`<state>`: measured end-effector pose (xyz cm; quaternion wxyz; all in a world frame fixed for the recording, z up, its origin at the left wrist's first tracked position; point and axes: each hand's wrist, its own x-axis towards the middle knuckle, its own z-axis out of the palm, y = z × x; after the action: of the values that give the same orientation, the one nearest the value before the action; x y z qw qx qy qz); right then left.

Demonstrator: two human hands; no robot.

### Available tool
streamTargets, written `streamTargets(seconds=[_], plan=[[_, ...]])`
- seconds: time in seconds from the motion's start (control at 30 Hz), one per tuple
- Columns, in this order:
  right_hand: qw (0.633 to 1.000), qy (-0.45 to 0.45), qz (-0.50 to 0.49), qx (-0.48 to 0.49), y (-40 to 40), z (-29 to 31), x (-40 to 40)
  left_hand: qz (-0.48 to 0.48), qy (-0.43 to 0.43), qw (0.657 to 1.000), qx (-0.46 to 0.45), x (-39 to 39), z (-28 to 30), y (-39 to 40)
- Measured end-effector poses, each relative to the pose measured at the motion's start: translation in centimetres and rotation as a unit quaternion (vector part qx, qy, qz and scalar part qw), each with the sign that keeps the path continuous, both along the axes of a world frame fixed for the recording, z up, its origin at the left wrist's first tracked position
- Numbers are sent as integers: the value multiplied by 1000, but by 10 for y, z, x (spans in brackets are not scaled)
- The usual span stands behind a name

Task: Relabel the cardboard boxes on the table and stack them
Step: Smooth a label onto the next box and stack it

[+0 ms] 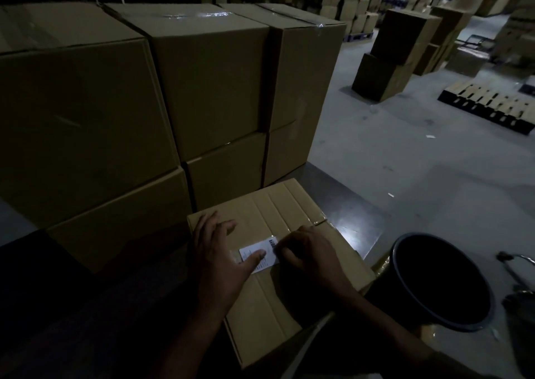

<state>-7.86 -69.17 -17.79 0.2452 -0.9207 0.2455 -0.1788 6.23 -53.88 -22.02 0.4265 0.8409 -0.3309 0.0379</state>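
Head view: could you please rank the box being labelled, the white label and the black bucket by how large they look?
1. Box being labelled, clearly largest.
2. Black bucket; it is cut off by the right arm, and sits about as near.
3. White label, smallest, partly covered by both hands.

the left grip (220,251) lies flat, palm down, with the fingers straight and a little spread, pointing away from the person. its thumb is stretched toward the right grip and the tip presses down. the right grip (307,252) is just beside it, knuckles up, fingers curled under, fingertips close to the left thumb. both forearms are bare and come up from the lower edge, angled toward each other.
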Motion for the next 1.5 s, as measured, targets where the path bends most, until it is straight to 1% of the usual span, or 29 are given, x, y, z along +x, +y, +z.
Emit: streamTargets(seconds=[0.07, 0.17, 0.33, 0.4, 0.47, 0.6, 0.63, 0.67, 0.77, 0.87, 0.93, 1.03, 1.1, 1.17, 1.23, 1.3, 1.37, 1.43, 1.5], plan=[[1000, -5, 0, 9, -1, 0, -2, 2, 6, 1000, 10, 1, -1, -1], [1000, -5, -18, -8, 1, -2, -1, 0, 11, 1000, 10, 2, -2, -1], [999, 8, 1, 42, 3, 8, -7, -2, 18, 1000, 9, 3, -1, -2], [999, -7, -31, 16, 11, 8, -14, -5, 19, 1000, 16, 4, 0, -1], [996, -18, -83, -34, 24, 2, -29, -9, 14, 999, 36, 10, 4, -1], [978, -42, -171, -116, 50, -12, -63, -7, -9, 989, 147, 38, 19, -1], [974, -41, -183, -127, 54, -13, -68, -4, -6, 987, 161, 47, 22, -1], [972, -41, -189, -133, 56, -14, -72, -5, 8, 987, 161, 54, 24, -1], [972, -42, -193, -128, 59, -16, -76, -8, 75, 989, 125, 63, 23, 0], [970, -39, -208, -121, 56, -12, -68, 31, 83, 990, 107, 60, 25, 2], [972, -35, -203, -115, 45, -6, -59, 72, 75, 988, 113, 55, 30, 8], [977, -16, -167, -135, 18, -1, -47, 105, 78, 979, 160, 42, 35, 26], [983, 3, -118, -138, 1, 4, -35, 94, 94, 975, 178, 28, 40, 39], [989, 32, -60, -134, -5, 9, -19, 62, 118, 973, 187, 14, 45, 48], [994, 44, -18, -102, 0, 12, -3, 46, 128, 972, 190, 2, 50, 51], [997, 31, -20, -70, 6, 11, 7, 54, 111, 976, 177, -1, 57, 47], [998, -1, -46, -52, 10, 8, 8, 49, 78, 985, 146, 0, 63, 35], [997, -24, -65, -44, 12, 6, 5, 17, 68, 990, 119, -3, 64, 20], [998, -23, -48, -40, 12, 6, 2, -24, 69, 989, 131, -10, 62, 7]])
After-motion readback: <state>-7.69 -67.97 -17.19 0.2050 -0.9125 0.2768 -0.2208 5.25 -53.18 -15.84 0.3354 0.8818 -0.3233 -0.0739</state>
